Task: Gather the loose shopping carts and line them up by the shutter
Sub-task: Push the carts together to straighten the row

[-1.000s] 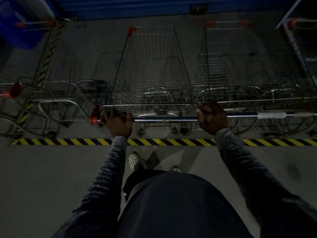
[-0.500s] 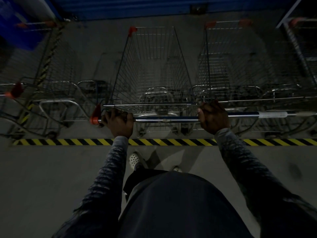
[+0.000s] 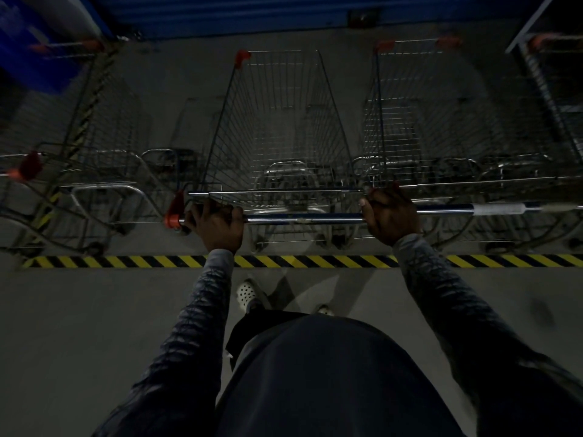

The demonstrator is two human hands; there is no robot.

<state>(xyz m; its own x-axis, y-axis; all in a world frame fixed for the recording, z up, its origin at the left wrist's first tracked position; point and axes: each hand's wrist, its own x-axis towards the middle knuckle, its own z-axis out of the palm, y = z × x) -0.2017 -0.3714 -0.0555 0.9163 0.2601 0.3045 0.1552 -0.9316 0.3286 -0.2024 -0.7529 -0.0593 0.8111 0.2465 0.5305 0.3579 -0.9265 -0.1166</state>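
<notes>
As hands (image 3: 217,227) (image 3: 391,216) grip cart handle (image 3: 303,219), shutter (image 3: 220,11) ahead

Dim, underexposed view; faint overhead light casts soft floor shadows; edges bow and blur slightly.

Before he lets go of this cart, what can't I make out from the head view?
Head view only:
- Far-right cart: cut off by the frame's right edge.
- Left cart: blurred, dark, partly past the left edge.
- Middle cart: front wheels hidden under its basket.
- Handle bar beyond the right hand: own or neighbour's, unclear.
</notes>
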